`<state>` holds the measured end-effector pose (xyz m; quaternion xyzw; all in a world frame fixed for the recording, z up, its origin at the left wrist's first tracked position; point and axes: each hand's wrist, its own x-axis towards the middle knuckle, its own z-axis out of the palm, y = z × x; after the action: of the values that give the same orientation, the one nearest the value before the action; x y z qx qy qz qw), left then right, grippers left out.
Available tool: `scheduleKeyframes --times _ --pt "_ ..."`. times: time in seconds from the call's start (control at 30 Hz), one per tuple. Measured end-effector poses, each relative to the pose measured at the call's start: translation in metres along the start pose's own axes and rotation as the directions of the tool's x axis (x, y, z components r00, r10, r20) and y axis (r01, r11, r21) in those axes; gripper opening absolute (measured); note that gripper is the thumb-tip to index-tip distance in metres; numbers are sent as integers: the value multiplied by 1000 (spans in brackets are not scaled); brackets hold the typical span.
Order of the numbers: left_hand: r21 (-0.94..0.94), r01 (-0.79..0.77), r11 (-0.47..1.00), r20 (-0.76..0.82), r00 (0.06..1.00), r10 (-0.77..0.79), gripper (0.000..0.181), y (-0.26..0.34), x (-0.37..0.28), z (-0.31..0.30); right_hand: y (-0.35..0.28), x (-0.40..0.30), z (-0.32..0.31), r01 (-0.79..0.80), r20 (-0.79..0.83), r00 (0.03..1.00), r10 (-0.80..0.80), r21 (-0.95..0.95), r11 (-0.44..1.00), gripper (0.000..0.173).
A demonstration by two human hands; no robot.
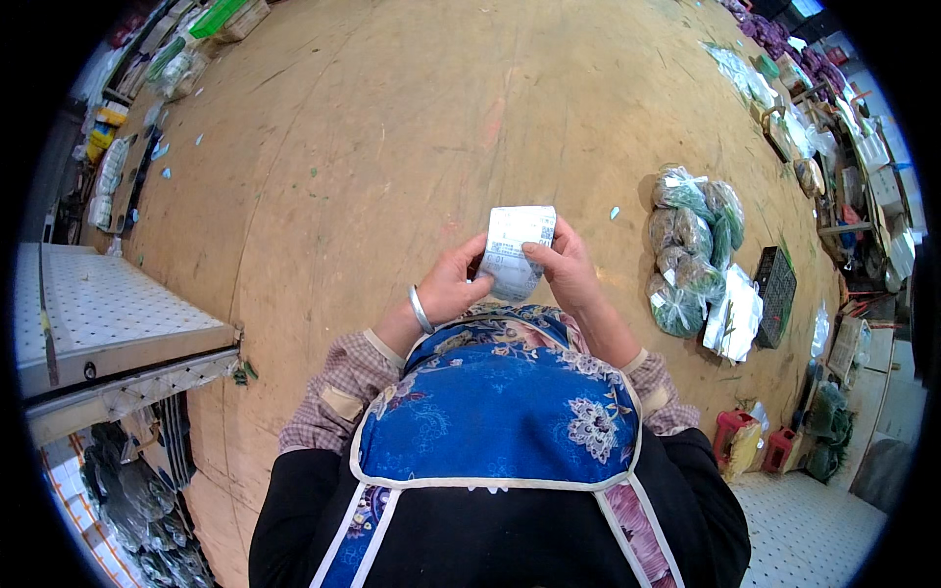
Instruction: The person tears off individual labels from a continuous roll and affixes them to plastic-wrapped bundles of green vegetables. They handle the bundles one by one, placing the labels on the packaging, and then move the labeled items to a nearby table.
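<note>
A strip of white printed labels [518, 246], bearing writing and printed codes, is held up in front of a blue floral apron [500, 411]. My left hand [452, 287], with a silver bangle at the wrist, grips its lower left edge. On the right edge, my right hand [570, 268] pinches it with the thumb lying across the printed face. The strip curves at its lower end. Fingers behind the paper are mostly hidden.
Plastic-bagged bundles of green vegetables [687, 250] lie on the floor to the right, beside white sheets [734, 314] and a black crate [776, 298]. At left stands a table with a dotted top [125, 301]. Red jugs [778, 450] sit at lower right.
</note>
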<state>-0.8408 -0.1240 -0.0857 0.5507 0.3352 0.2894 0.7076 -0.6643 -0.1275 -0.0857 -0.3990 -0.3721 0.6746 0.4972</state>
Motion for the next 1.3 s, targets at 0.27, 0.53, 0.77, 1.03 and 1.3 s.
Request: scheduleKeyframes --times 0.27,0.53,0.77,1.03,1.3 --pt "-59 -45 997 -115 993 38 49 16 1 -6 0 -11 6 -37 135 990 51 -102 994 49" --pt "-71 -109 992 -192 977 94 47 20 -1 -15 6 -14 7 -8 239 969 53 -186 982 53" --pt "-113 -127 985 -265 960 94 45 14 -3 -12 6 -18 13 -1 253 965 65 -246 969 55" --pt "-51 -89 995 -87 993 84 48 0 -9 3 -10 -2 5 -91 73 993 88 41 995 45" --pt "31 -5 1000 -73 997 8 56 2 -12 -2 -4 -9 7 -45 130 990 60 -118 992 45"
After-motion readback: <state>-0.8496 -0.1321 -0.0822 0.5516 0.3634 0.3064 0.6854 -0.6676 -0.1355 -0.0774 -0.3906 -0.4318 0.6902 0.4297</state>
